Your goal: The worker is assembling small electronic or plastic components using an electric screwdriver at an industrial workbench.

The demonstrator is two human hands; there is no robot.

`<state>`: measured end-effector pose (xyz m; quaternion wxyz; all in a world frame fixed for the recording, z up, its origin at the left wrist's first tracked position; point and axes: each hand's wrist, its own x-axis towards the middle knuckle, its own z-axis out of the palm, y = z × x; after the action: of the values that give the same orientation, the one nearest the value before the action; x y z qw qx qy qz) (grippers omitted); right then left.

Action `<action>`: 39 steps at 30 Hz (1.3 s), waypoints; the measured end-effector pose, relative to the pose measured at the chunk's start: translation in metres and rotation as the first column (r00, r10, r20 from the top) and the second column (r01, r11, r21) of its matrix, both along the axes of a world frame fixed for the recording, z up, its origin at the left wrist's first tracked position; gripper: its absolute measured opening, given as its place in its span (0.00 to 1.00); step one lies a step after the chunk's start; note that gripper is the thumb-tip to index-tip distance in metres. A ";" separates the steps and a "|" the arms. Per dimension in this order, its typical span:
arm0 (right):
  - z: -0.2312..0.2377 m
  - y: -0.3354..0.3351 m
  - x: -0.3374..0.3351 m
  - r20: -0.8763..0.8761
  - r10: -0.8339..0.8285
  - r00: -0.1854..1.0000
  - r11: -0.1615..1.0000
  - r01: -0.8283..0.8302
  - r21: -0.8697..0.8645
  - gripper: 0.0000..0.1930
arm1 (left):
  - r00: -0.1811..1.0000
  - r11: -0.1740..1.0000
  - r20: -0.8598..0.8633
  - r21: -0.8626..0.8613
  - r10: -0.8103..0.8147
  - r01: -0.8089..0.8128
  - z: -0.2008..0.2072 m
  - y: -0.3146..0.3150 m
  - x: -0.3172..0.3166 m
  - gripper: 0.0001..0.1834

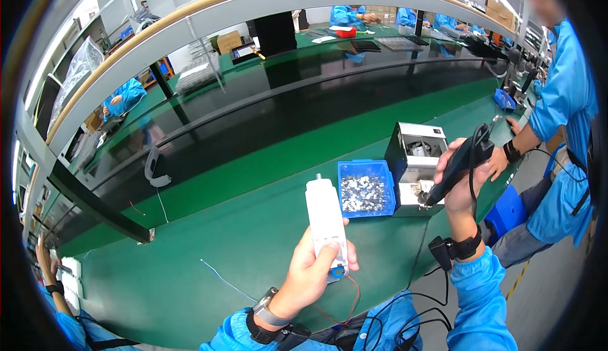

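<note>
My left hand (308, 274) is closed around a long white plastic housing (323, 210), with the thumb across its lower part. A blue round piece (337, 272) shows at the housing's lower end, and a thin reddish wire trails from there. In my right hand (467, 198) is a black electric screwdriver (457, 169), tilted so that its tip points down and left. That tip is at the front of a box-shaped screw feeder (398, 151); whether it touches a screw is too small to tell. A blue bin (342, 212) of small metal parts stands between housing and feeder.
A dark conveyor belt (253, 113) runs behind the green bench (190, 250), with a white curved part (152, 167) beside it. A co-worker (563, 91) in blue stands close at right. Black cables (437, 300) hang by my right forearm. A metal post (95, 202) rises at left.
</note>
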<state>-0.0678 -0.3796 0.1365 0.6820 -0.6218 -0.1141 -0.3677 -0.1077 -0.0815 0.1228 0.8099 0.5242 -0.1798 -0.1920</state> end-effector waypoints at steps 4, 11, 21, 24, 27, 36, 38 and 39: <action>-0.001 0.004 -0.006 -0.046 0.063 0.997 0.996 -0.060 0.065 0.43 | 0.998 0.998 -0.067 -0.067 -0.017 0.012 -0.005 0.001 -0.003 0.21; 0.101 0.102 -0.043 0.155 0.190 0.969 0.956 -0.219 0.193 0.42 | 0.997 0.998 0.066 -0.038 -0.038 0.040 -0.007 -0.002 -0.008 0.20; 0.115 0.163 -0.053 0.314 0.519 0.795 0.761 -0.597 0.252 0.43 | 0.996 0.997 0.075 -0.055 -0.043 0.047 -0.011 -0.002 -0.007 0.21; 0.112 0.163 -0.049 0.331 0.486 0.808 0.793 -0.568 0.220 0.44 | 0.995 0.997 0.093 -0.057 -0.043 0.048 -0.012 -0.003 -0.007 0.20; 0.111 0.165 -0.048 0.320 0.469 0.823 0.790 -0.553 0.264 0.44 | 0.996 0.997 0.084 -0.064 -0.034 0.040 -0.011 -0.004 -0.006 0.20; 0.108 0.170 -0.045 0.300 0.467 0.832 0.798 -0.542 0.263 0.44 | 0.997 0.998 0.062 -0.045 -0.035 0.037 -0.005 -0.001 -0.009 0.21; 0.106 0.169 -0.042 0.317 0.511 0.799 0.794 -0.580 0.181 0.43 | 0.997 0.999 0.073 -0.054 0.002 0.002 -0.006 -0.003 -0.010 0.22; 0.107 0.171 -0.041 0.317 0.514 0.797 0.791 -0.583 0.184 0.43 | 0.997 0.999 0.071 -0.052 0.006 -0.003 -0.003 -0.003 -0.010 0.22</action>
<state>-0.1092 -0.2082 0.2437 0.8182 -0.4100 -0.3243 -0.2395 -0.1179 -0.0847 0.1193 0.8169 0.5097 -0.2123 -0.1666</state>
